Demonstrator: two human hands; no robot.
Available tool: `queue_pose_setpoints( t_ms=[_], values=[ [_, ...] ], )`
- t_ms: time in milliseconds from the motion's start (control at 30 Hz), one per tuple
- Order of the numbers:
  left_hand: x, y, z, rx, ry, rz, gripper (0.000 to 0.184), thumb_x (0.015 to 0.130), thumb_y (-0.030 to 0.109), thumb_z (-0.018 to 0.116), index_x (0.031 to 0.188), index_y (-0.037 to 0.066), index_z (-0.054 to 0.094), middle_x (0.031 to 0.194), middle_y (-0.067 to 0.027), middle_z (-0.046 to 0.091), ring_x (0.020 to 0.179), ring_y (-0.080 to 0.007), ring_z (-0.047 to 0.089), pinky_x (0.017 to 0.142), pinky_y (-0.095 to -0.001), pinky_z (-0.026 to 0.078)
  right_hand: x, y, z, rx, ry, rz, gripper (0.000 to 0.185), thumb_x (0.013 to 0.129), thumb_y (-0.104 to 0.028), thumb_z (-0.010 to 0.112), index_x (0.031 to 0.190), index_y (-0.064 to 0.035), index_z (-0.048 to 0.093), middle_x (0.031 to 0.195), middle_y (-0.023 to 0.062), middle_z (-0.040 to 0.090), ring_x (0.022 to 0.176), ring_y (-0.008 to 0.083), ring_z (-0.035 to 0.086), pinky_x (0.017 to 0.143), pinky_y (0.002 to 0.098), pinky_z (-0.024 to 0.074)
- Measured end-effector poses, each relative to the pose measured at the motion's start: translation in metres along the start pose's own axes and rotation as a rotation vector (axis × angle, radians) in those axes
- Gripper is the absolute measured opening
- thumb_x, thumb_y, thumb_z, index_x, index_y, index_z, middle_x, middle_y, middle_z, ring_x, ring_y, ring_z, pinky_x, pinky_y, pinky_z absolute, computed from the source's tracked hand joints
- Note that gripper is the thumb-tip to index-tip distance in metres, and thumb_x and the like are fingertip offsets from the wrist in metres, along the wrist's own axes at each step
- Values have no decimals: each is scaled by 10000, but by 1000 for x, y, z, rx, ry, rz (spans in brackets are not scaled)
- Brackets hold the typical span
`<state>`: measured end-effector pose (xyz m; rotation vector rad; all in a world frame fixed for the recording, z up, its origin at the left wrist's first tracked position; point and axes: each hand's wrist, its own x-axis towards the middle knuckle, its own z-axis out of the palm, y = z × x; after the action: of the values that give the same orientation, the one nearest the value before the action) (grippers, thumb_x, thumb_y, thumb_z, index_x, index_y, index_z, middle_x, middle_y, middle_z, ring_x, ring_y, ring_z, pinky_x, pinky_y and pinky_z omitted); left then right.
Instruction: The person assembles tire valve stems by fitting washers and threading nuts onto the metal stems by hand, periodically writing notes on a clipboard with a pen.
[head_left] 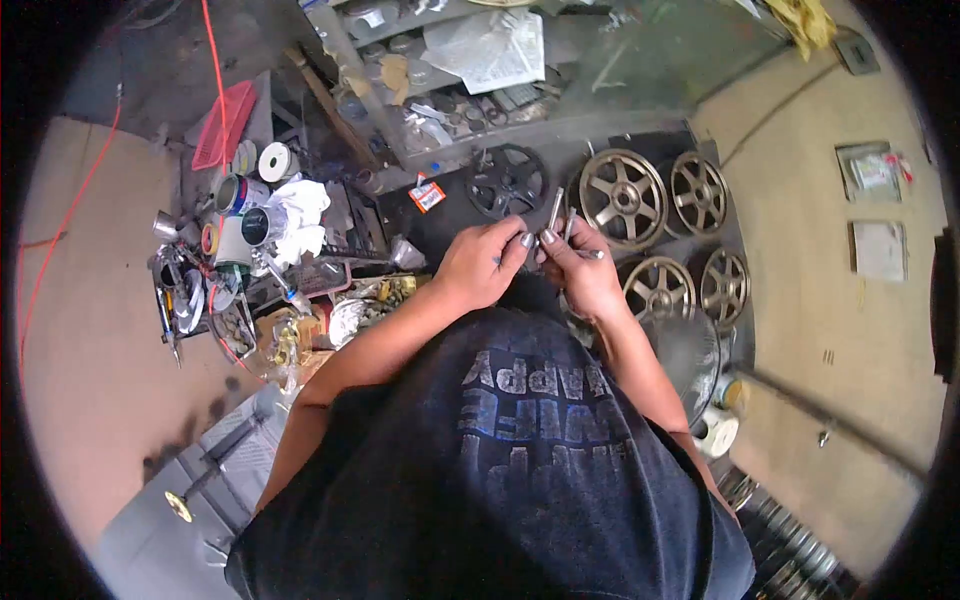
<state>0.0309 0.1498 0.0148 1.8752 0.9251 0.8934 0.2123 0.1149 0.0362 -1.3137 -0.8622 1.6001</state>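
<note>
The right hand (582, 268) pinches slim metal rods (557, 208) at its fingertips, one with its long axis pointing forward, just right of the left hand (485, 265), whose grip, fingers curled, I cannot tell.

Slim metal pieces (556, 208) in right fingers (590, 238)

- Free: a strip of dark surface (440, 225) between the left hand (485, 265) and the orange-and-white box (426, 195).
- Toward the right edge: bronze wheels (624, 200) block.
- Far edge: a dark wheel (497, 180), then the shelf (475, 148).
- Beyond the left edge: cups (262, 226) and white cloth (302, 215) obstruct.
</note>
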Motion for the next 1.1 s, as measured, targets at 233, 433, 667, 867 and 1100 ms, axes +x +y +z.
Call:
queue_pose_setpoints(
  t_ms=[233, 433, 667, 867, 1100],
  values=[
    [103, -6, 14, 32, 162, -144, 123, 950, 168, 552, 978, 48, 556, 765, -228, 629, 747, -447, 626, 622, -514, 483, 93, -40, -53, 22, -93, 78, 110, 988, -183, 612, 947, -89, 572, 745, -17, 596, 591, 58, 474, 506, 225, 369],
    [172, -15, -7, 170, 37, -151, 117, 931, 152, 548, 990, 51, 555, 773, -195, 634, 744, -446, 622, 640, -515, 481, 165, -71, -71, 120, -99, 141, 106, 991, -184, 612, 945, -95, 575, 750, -14, 602, 596, 53, 477, 506, 219, 359],
    [247, -48, -43, 62, 48, -228, 192, 972, 179, 544, 903, 1, 561, 767, -225, 591, 714, -429, 569, 647, -428, 475, 240, -128, -67, -91, -117, -46, 94, 975, -140, 616, 928, -64, 585, 754, 0, 618, 596, 52, 495, 523, 225, 376],
    [363, -37, -104, -15, 205, -52, 179, 977, 154, 526, 912, 1, 593, 809, -240, 625, 754, -443, 618, 660, -452, 481, 308, -232, -39, -350, 24, -410, 150, 946, -147, 642, 855, -47, 576, 689, -7, 576, 640, 76, 493, 589, 258, 402],
    [512, -74, -153, 270, 185, 51, 332, 967, 276, 485, 930, -21, 628, 835, -266, 642, 821, -473, 620, 710, -501, 481, 423, -303, -43, -503, 198, -386, 113, 911, -142, 643, 886, -36, 612, 727, 41, 641, 591, 99, 523, 529, 271, 409]
  ],
)
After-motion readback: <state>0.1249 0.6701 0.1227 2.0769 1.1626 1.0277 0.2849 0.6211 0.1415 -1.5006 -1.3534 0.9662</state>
